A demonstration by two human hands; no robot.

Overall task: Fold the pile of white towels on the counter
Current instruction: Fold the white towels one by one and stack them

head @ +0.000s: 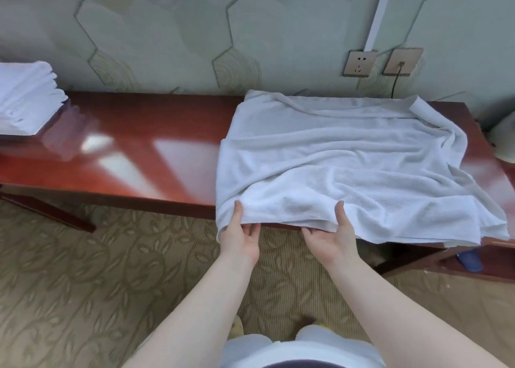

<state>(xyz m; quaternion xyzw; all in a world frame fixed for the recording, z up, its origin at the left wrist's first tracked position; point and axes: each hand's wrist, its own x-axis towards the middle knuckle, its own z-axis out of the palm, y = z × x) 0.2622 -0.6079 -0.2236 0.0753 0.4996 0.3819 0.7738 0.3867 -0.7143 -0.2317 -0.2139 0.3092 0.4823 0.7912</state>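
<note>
A large white towel lies spread and wrinkled over the right part of the dark red wooden counter, its near edge hanging over the front. My left hand pinches that near edge at its left corner, thumb on top and fingers underneath. My right hand grips the same edge further right in the same way. A stack of folded white towels sits at the counter's far left end.
The patterned wall behind holds two sockets, one with a cable plugged in. A white rounded object stands at the far right. A blue item lies on a lower shelf. Patterned carpet covers the floor.
</note>
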